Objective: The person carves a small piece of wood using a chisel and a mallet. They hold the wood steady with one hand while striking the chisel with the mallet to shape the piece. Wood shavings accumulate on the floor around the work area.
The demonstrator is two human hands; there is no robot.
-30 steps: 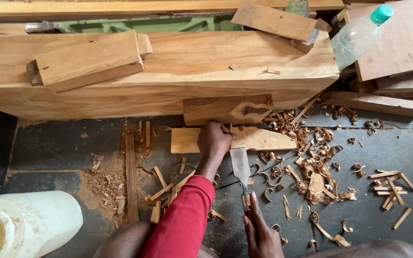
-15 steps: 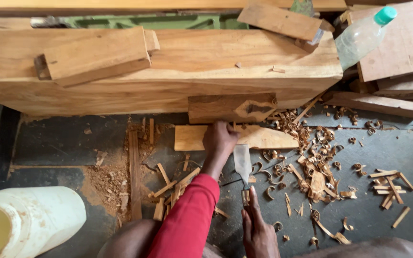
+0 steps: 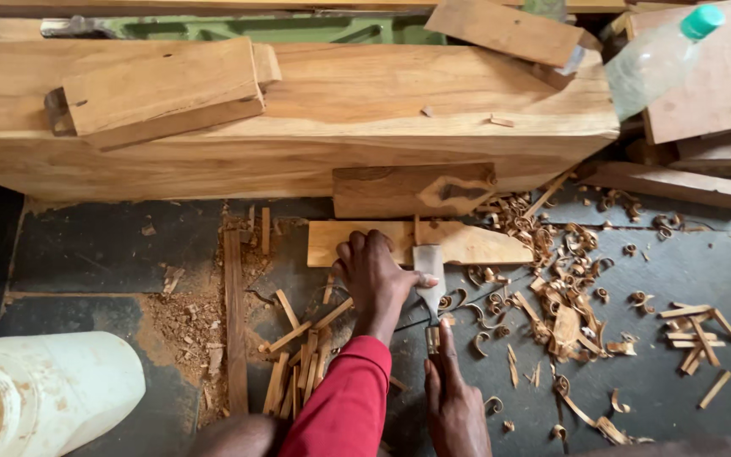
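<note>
A flat pale wooden piece (image 3: 467, 243) lies on the dark floor in front of a big timber block (image 3: 315, 127). My left hand (image 3: 376, 275), in a red sleeve, presses down on the near edge of that piece, with the thumb against a wide chisel blade (image 3: 429, 267). My right hand (image 3: 454, 402) grips the chisel's handle from below, blade pointing at the wooden piece. A dark wood offcut (image 3: 414, 189) leans against the block just behind the piece.
Curled shavings and chips (image 3: 564, 292) cover the floor to the right. Thin wood strips (image 3: 294, 355) and sawdust lie to the left. A white plastic jug (image 3: 44, 393) stands at the lower left. A clear bottle (image 3: 657, 55) and boards (image 3: 712, 76) sit upper right.
The view has shifted slightly. My left hand stays on the wooden piece and the chisel blade has edged up toward it.
</note>
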